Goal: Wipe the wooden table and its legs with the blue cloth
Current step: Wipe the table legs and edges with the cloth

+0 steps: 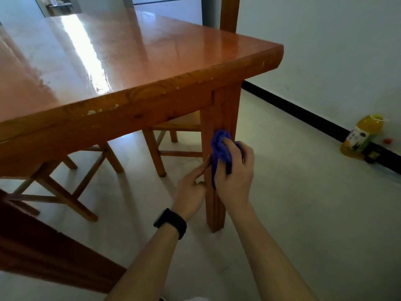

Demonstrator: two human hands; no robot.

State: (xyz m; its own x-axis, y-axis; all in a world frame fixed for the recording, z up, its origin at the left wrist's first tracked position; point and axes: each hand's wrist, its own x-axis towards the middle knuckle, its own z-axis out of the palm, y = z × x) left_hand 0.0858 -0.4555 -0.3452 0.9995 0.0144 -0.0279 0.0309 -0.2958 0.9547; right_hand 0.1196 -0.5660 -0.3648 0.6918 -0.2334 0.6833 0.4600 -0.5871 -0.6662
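Blue cloth (pixel 220 148) is bunched in the right hand (pixel 235 177). Its fingers curl over the wad and press it against the front face of the leg (pixel 219 109) at the near corner, roughly midway down. The left hand (pixel 192 190), with a black watch (pixel 171 222) on its wrist, rests against the leg's left edge just below the cloth. Its fingers are bent onto the wood, and from my feed they seem to hook round that edge to steady it.

I judge the work to be on the legs now, with this one partly done. The stretch from the hands down to the floor (pixel 293 213) looks yet to be wiped, and I cannot say whether the faces turned away from me have been covered.

The wooden surface (pixel 130 61) shines under a long glare, with faint smears left of the bright streak. That could be a damp pass or plain polish; I cannot tell. Pale chips along its front rim look like wear, not dirt.

The other legs are out of my view, so I count them as outstanding. Chairs (pixel 169 137) tucked underneath will crowd the reach to them, and a yellow bottle (pixel 361 135) stands by the wall, well clear.
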